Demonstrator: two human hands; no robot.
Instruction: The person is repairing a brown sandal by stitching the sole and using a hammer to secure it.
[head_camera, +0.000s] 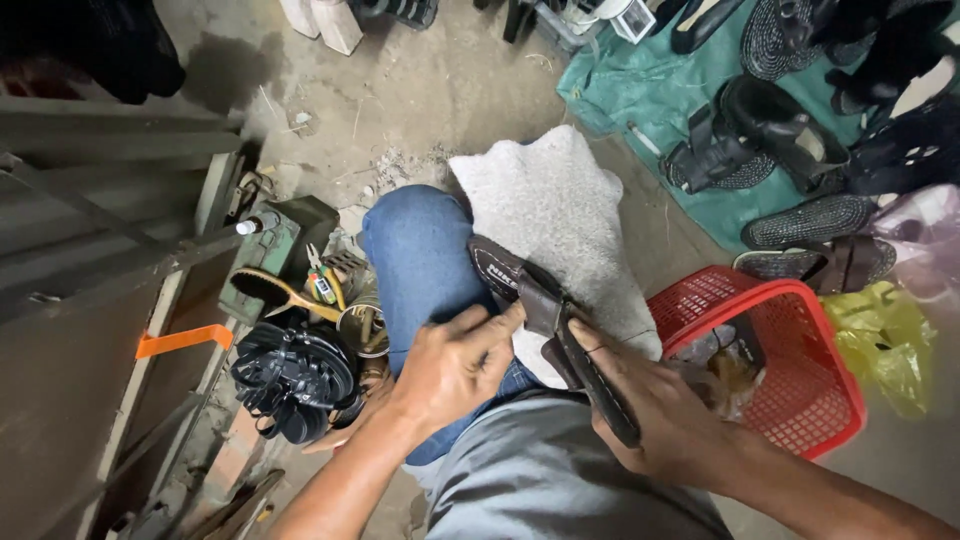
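red basket blocks right (floor ahead open)

The sandal on the knee is dark brown, its insole marked with pale lettering. Under it lies a light grey, nubbly cloth over blue denim jeans. The basket by the floor's right edge is bright red with an open mesh pattern; beside it a bag is yellow. Toward the floor's upper right corner a teal-green sheet carries black sandals, some with woven, dotted soles. At the left, a brush is tan with dark bristles, and a strip is orange. The shirt is grey.
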